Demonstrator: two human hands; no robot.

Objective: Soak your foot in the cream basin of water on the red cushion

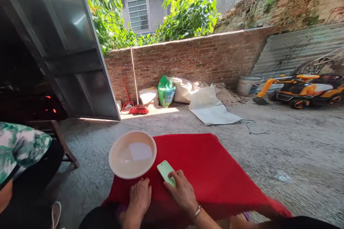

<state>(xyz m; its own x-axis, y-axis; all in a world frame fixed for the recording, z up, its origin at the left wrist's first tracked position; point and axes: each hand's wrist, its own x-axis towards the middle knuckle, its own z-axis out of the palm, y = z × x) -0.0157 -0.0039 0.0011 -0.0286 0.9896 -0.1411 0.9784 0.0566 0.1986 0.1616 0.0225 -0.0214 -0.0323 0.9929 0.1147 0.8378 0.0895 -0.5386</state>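
Observation:
My right hand [183,190] holds a pale green mobile phone [165,170] by its near end, thumb on one side and fingers on the other. The phone lies at a slant just over or on the red cloth [193,157]; whether it touches is hard to tell. My left hand [140,194] is curled closed, resting on the cloth just below the basin, with no object showing in it. A cream plastic basin [118,166] with clear water stands at the cloth's far left corner, a pale reflection on its surface.
At the left a seated person's patterned sleeve [24,146] and a wooden chair [55,132] show. A metal door [77,50] stands open. Along the brick wall [188,61] are a red broom [138,109], sacks [181,89] and a bucket [248,85]. A toy excavator [306,89] sits right.

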